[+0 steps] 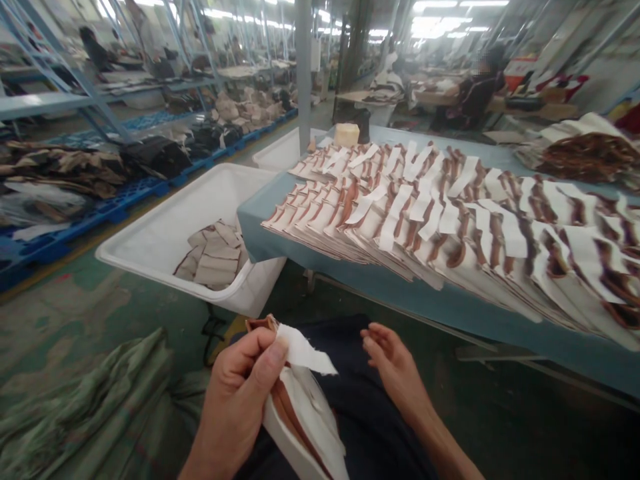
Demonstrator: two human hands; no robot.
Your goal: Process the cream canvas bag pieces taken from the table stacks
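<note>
My left hand point(245, 380) is closed, thumb and fingers pinching the top end of a folded piece point(305, 420) with an off-white outside and brown inner faces, perhaps leather. A short white strip point(307, 352) with a ragged end sticks out from under the thumb, across the top of that piece. To the right, above my dark-clothed lap point(345, 340), my right hand point(393, 363) is held apart from the piece. Its fingers are loosely bent, and nothing shows in them.
Ahead on the right, a blue-covered table point(275, 207) bears rows of similar pieces point(310, 217), many with white strips. A white tub point(150, 213) left of it holds beige pieces point(215, 257). Green cloth point(100, 407) lies at lower left; a grey post point(304, 80) stands beyond.
</note>
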